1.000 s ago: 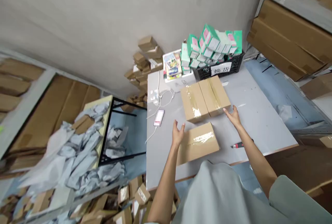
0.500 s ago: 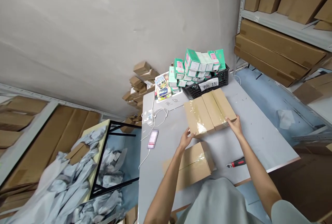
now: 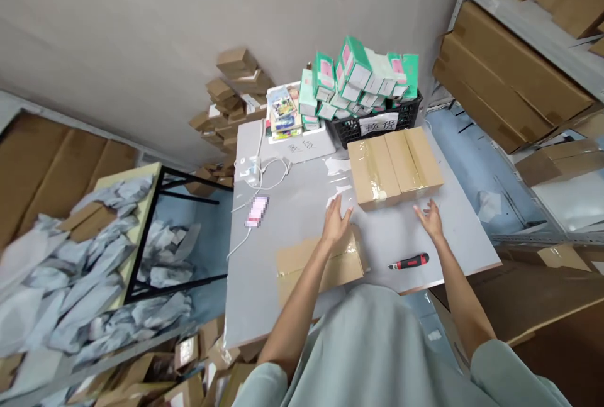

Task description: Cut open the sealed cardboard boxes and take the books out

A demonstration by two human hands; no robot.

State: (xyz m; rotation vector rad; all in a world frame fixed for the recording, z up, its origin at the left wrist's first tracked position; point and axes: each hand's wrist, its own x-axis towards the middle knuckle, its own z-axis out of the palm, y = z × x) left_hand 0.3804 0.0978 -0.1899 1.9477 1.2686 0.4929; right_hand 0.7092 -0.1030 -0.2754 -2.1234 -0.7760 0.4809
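Two taped cardboard boxes (image 3: 395, 168) stand side by side against the black crate, toward the back right of the grey table. My left hand (image 3: 336, 223) is open in the air near their front left corner, above the back of another taped box (image 3: 342, 259) lying at the front left. My right hand (image 3: 430, 219) is open, fingers apart, just in front of the pair's right end, touching nothing. A red and black utility knife (image 3: 409, 262) lies near the front edge, between my two forearms.
A black crate (image 3: 410, 116) of green and white boxes and a white bin (image 3: 309, 146) line the back. A phone (image 3: 257, 211) and white cable lie left. Shelving with cartons (image 3: 500, 80) is at right; a rack holding grey bags (image 3: 101, 243) at left.
Both hands have let go of the pair of boxes and opened. The view has shifted, and the pair now stands closer to the black crate, with torn white patches visible on the table beside it.
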